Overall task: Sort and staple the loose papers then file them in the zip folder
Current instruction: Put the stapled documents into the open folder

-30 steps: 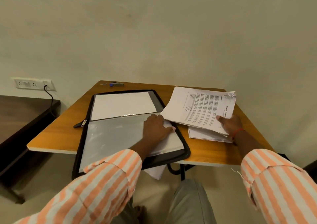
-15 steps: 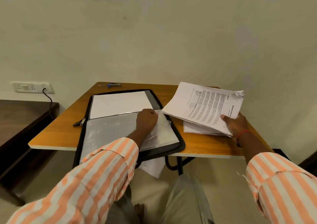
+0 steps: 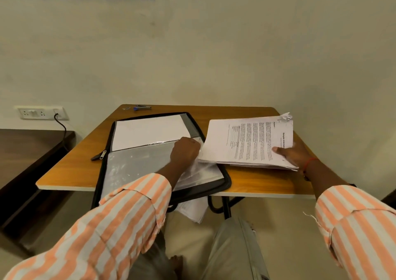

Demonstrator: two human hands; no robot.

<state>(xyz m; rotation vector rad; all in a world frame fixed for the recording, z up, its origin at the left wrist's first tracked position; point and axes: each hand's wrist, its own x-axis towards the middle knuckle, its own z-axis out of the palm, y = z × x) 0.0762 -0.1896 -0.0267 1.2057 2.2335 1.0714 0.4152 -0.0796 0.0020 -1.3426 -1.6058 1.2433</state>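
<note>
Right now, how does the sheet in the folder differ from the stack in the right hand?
The sheet looks blank; the stack shows print on top. The sheet lies flat in the far half of the folder; the stack is gripped by the right hand and overlaps the folder's right edge. The stack's far corner is crumpled; the sheet's corners look clean. Both are white paper.

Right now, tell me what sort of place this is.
Likely an office or study room: a desk against a plain wall, an open zip folder and a stapler on it, a socket nearby.
</note>
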